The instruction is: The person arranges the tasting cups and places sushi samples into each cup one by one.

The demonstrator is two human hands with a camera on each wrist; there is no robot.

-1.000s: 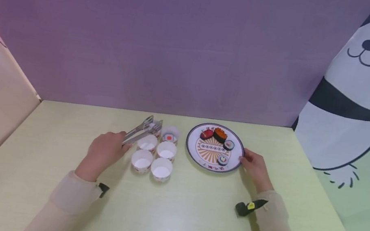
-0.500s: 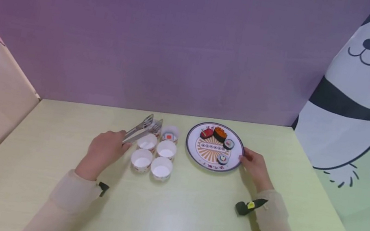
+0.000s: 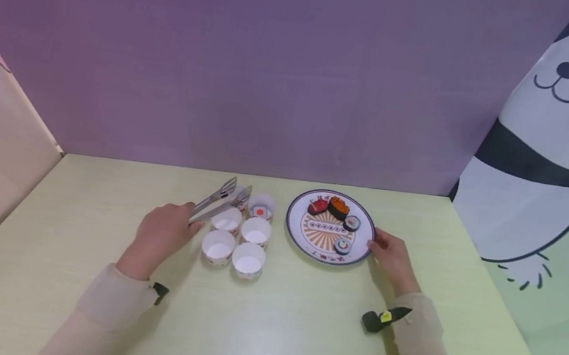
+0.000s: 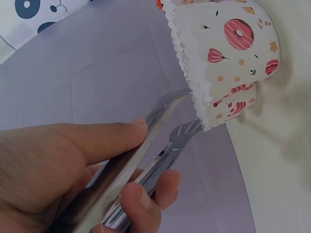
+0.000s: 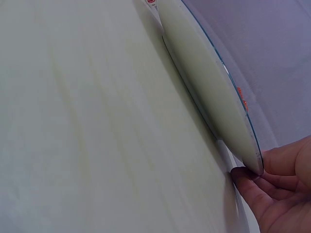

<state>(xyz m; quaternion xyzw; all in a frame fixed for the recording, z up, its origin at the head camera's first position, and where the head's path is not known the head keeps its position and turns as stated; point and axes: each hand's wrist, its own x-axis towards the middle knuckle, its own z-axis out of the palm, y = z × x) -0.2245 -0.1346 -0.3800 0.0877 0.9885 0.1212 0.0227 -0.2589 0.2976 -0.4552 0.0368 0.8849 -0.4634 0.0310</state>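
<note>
In the head view my left hand [image 3: 162,235] grips metal tongs [image 3: 210,207], their tips apart over the back-left paper cup [image 3: 240,192]. What that cup holds is hidden. The left wrist view shows my thumb and fingers around the tongs [image 4: 141,165], the tips partly behind a cup [image 4: 228,48] with a doughnut print. My right hand [image 3: 396,262] pinches the right rim of a round plate [image 3: 295,230], thumb on top and fingers below. On the plate lie a red sushi piece [image 3: 318,207], an orange-topped one [image 3: 339,208] and two small rolls [image 3: 343,247].
The white cups stand together in two columns, left of the plate. A sushi piece with a red-orange centre [image 3: 260,211] sits in the back-right cup. A purple wall [image 3: 279,75] rises behind the pale table [image 3: 262,338]. A panda-print panel [image 3: 568,126] is at right.
The tongs and left hand have shifted very slightly to the right. My right hand, the plate and the sushi on it look unchanged.
</note>
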